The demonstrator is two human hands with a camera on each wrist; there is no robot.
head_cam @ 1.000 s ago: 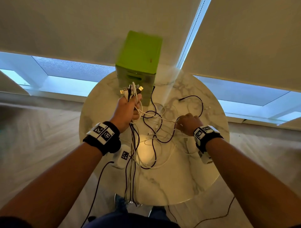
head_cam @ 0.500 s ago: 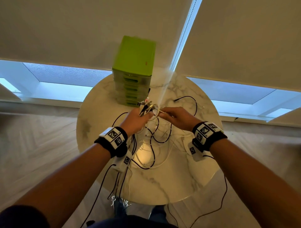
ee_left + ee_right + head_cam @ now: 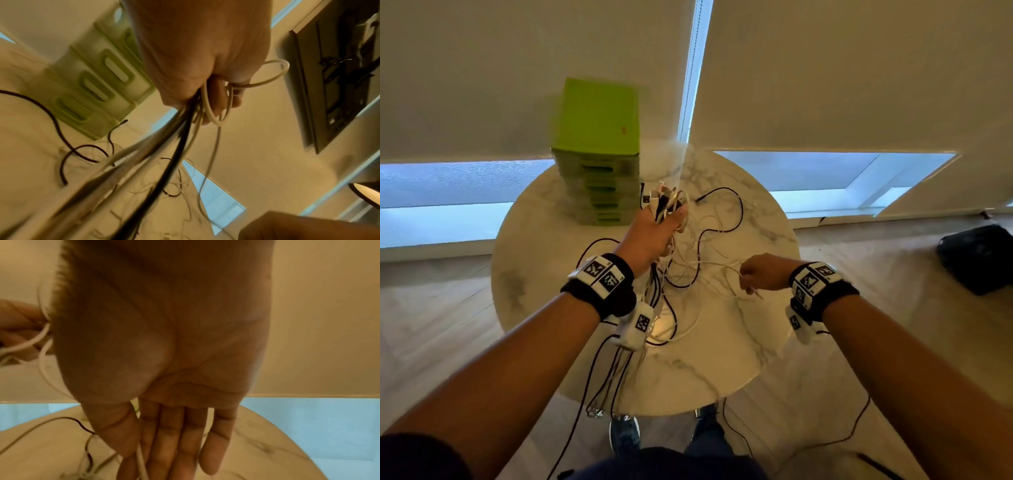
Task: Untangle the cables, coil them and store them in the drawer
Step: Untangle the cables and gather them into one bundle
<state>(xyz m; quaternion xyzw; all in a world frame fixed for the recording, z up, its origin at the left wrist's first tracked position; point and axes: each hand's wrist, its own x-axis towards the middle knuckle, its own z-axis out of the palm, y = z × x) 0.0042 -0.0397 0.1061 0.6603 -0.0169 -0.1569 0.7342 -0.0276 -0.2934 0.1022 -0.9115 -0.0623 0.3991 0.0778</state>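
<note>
My left hand grips a bundle of black and white cable ends, held up above the round marble table in front of the green drawer unit. The left wrist view shows that hand closed round the cables, a white loop sticking out beside it. My right hand is low at the right and pinches a thin white cable. In the right wrist view the white cable runs between thumb and index finger of the right hand. Loose cables lie tangled between the hands.
The drawer unit's drawers all look closed. A black cable loops over the far side of the table. Several cables hang off the table's front edge toward the floor. A black bag lies on the floor at the right.
Half a second ago both hands met at the bundle. My right hand has since drawn away to the right and toward me with a white cable; the left hand still holds the bundle.
</note>
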